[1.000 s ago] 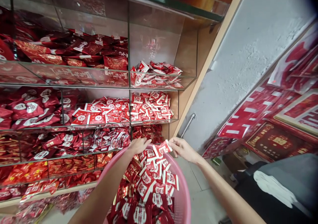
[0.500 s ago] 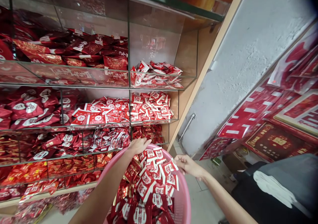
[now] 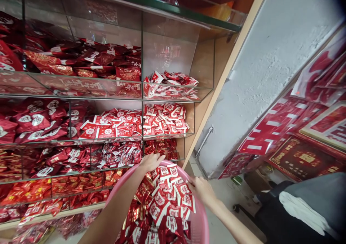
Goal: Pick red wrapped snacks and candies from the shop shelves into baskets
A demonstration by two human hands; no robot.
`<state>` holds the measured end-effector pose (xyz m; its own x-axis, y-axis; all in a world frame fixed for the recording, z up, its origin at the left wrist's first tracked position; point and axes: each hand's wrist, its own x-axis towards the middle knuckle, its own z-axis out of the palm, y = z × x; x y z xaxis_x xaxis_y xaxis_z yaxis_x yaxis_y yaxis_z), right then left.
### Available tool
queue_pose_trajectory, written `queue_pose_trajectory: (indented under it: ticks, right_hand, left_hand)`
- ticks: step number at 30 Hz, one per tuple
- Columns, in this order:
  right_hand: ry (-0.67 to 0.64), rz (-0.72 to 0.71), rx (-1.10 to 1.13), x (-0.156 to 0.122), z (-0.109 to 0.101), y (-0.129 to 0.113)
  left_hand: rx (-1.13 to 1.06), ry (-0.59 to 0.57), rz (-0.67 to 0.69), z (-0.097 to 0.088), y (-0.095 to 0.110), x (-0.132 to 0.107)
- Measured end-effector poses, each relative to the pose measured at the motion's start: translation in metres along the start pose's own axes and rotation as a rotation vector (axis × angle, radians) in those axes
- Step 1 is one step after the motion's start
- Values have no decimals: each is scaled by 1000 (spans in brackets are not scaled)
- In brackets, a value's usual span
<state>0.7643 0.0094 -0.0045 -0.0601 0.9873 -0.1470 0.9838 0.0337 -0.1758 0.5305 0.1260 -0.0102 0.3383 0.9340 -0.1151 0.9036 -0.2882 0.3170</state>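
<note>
A pink plastic basket (image 3: 199,215) sits low in front of me, heaped with small red and white candy packets (image 3: 167,200). My left hand (image 3: 150,162) rests on the basket's far rim, fingers curled over it. My right hand (image 3: 202,190) is at the basket's right side, its fingers down among the packets at the edge of the heap. Whether it grips a packet is hidden. Glass shelves (image 3: 173,92) just beyond the basket hold piles of the same red and white packets (image 3: 164,119).
More glass compartments to the left hold darker red packets (image 3: 38,119). A wooden shelf frame (image 3: 216,92) borders a grey wall (image 3: 270,63). Red framed decorations (image 3: 305,136) lean at the right. A dark chair with a white cloth (image 3: 302,208) stands at lower right.
My right hand has come down from above the basket's far right rim, where it held a packet, into the packets at the right edge. My left hand has stayed on the rim.
</note>
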Motion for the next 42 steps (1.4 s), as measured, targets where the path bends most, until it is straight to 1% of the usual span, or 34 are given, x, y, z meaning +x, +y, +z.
queue_pose_trajectory:
  ticks: [3, 5, 7, 13, 15, 16, 19, 23, 25, 27, 29, 31, 33, 35, 38, 40, 42]
  right_hand:
    - [18, 24, -47, 5, -4, -5]
    - [65, 16, -43, 12, -17, -12]
    - [146, -5, -23, 21, -40, -22]
    - [464, -92, 48, 55, -132, -65]
    - [514, -71, 45, 68, -153, -79]
    - [515, -62, 38, 75, -160, -86]
    - [442, -55, 12, 93, -171, -102]
    - [322, -56, -9, 109, -170, -111]
    - [324, -51, 12, 113, -168, -108]
    - [353, -73, 107, 115, -168, -102]
    - [351, -133, 335, 116, -169, -92]
    - [272, -194, 690, 114, -171, -82]
    - [125, -247, 1068, 109, -173, -74]
    - [-53, -299, 1365, 100, -172, -67]
    - [-300, -338, 1621, 85, -164, -62]
    - [-427, -316, 1705, 75, -154, -61]
    - [-518, -280, 1743, 65, -141, -61]
  left_hand:
    - [-5, 5, -8, 0, 0, -1]
    - [-7, 8, -7, -1, 0, -1]
    - [-9, 10, -2, -2, 1, -2]
    - [-11, 10, -21, -2, 2, -2]
    - [-4, 9, -17, -2, 1, -2]
    - [0, 9, -14, -1, 1, -2]
    - [5, 9, -2, -1, 1, -2]
    - [4, 16, -1, -1, 0, -2]
    - [7, 16, 2, -1, 1, -2]
    - [8, 16, 0, -1, 1, -2]
    - [6, 17, -3, -2, 1, -2]
    - [0, 20, 1, -2, 1, -2]
    - [-7, 20, 6, -2, 1, -3]
    - [-13, 15, 1, -2, 1, -3]
    - [-16, 10, -12, -2, 1, -3]
    - [-14, 13, -6, -2, 1, -2]
    - [-8, 14, 4, -1, 1, -1]
